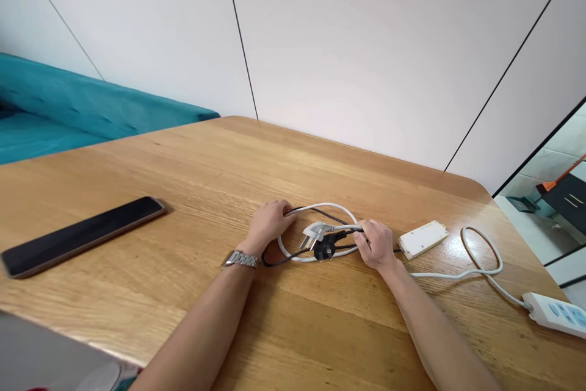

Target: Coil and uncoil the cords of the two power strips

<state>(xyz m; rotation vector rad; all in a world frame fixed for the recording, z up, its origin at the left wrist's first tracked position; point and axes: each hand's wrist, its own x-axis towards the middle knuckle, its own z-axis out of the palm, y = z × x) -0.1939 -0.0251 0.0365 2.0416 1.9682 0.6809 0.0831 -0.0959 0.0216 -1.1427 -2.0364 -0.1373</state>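
Observation:
Near the middle of the wooden table, my left hand is closed on the left side of looped black and white cables. My right hand grips the same cables on their right side, just behind the plugs. A white plug and a black plug lie together between my hands, prongs outward. The white cable runs right, makes a loop and joins a white power strip at the right edge. The black cable goes behind my right hand toward a white rectangular box.
A long dark flat device lies on the left part of the wooden table. Behind the table stands a white panelled wall. A teal sofa is at the back left, and an opening shows at the far right.

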